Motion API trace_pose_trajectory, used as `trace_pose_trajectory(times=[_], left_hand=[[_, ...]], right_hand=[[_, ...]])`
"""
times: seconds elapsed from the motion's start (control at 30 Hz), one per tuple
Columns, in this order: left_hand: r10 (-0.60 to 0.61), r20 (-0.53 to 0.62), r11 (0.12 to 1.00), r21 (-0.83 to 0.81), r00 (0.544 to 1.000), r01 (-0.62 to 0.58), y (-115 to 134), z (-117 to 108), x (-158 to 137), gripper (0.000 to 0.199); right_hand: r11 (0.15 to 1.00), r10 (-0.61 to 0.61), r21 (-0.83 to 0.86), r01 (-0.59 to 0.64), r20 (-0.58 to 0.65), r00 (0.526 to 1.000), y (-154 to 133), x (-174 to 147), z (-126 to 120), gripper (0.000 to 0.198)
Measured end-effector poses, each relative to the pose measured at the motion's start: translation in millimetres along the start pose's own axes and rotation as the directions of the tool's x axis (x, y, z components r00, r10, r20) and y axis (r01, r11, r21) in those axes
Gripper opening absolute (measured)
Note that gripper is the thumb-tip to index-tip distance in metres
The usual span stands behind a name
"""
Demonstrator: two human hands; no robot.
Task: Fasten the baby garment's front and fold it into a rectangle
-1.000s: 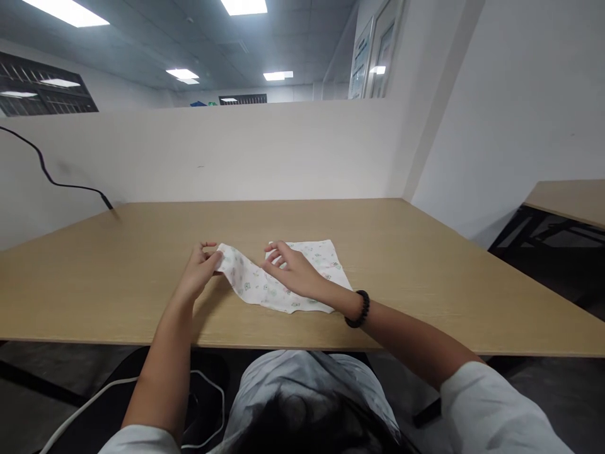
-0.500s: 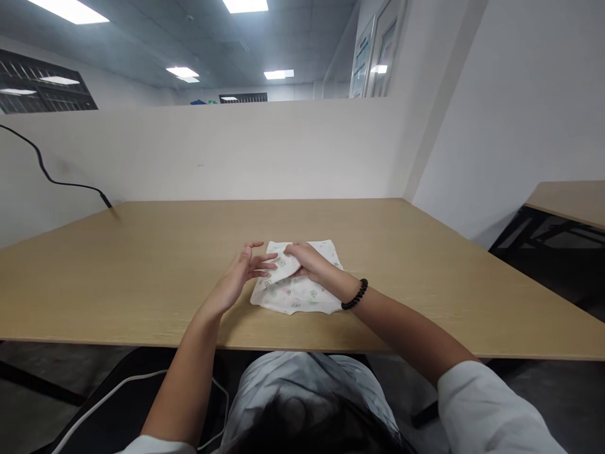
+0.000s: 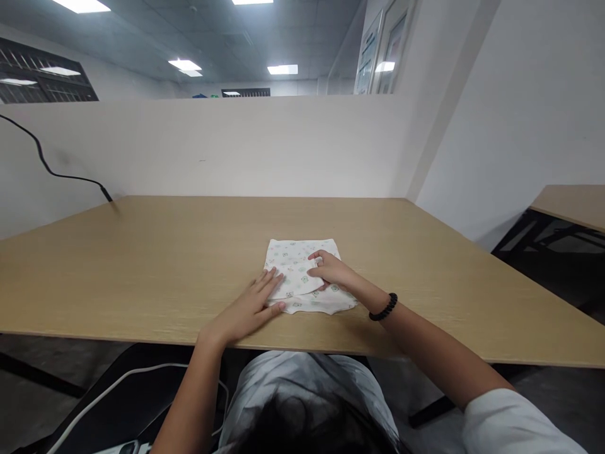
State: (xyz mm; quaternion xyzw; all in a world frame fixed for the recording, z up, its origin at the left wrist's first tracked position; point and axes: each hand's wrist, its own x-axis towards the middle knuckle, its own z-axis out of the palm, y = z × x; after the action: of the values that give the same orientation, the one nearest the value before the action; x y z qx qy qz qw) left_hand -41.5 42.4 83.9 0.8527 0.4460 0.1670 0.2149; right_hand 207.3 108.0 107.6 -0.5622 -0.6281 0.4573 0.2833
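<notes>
A small white printed cloth garment (image 3: pixel 293 251) lies spread on the wooden table in front of me, with little green and dark figures on it. Across its lower middle lies a folded-over flap (image 3: pixel 295 282) of the same fabric. My left hand (image 3: pixel 250 308) rests flat at the garment's left edge, fingers outstretched, fingertips on the flap's left end. At the flap's right end, my right hand (image 3: pixel 333 271) has the fabric between thumb and fingers. Part of the garment's right side is hidden under that hand.
The wooden table (image 3: pixel 189 252) reaches back to a low white partition (image 3: pixel 265 148). A black cable (image 3: pixel 70 180) hangs down at the far left. Another table (image 3: pixel 574 205) stands beyond at the right. By my left side, a white cable (image 3: pixel 123 378) runs over a black seat.
My left hand has come down from above the cloth and now lies flat at its left edge. My right hand has moved right and toward me, drawing the flap out flatter.
</notes>
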Motion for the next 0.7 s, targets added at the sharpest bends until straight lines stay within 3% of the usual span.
trace_pose_trajectory(times=[0.13, 0.33, 0.47, 0.6, 0.7], left_hand=[[0.002, 0.047, 0.999, 0.042, 0.999, -0.004, -6.3, 6.9, -0.4, 0.069], [-0.020, -0.092, 0.998, 0.059, 0.996, 0.025, -13.0, 14.6, -1.0, 0.079], [-0.022, -0.121, 0.999, 0.034, 0.992, 0.026, -15.5, 16.3, -1.6, 0.086], [-0.040, -0.080, 0.996, 0.079, 0.996, 0.046, -14.4, 15.6, -3.6, 0.075], [-0.054, -0.056, 0.993, 0.104, 0.997, 0.060, -12.2, 14.2, -4.9, 0.073]], right_hand=[[0.994, -0.066, -0.088, 0.069, 0.035, 0.997, 8.3, 0.2, 2.4, 0.049], [0.996, -0.082, 0.038, 0.079, 0.086, 0.993, 4.9, -1.1, -4.8, 0.048], [0.993, -0.078, 0.097, 0.068, 0.107, 0.991, 8.6, -0.4, -9.8, 0.053], [0.998, -0.051, -0.026, 0.055, 0.137, 0.989, 14.4, -1.7, -9.8, 0.061], [0.968, -0.057, -0.232, 0.090, 0.142, 0.988, 14.9, -5.5, -10.0, 0.064]])
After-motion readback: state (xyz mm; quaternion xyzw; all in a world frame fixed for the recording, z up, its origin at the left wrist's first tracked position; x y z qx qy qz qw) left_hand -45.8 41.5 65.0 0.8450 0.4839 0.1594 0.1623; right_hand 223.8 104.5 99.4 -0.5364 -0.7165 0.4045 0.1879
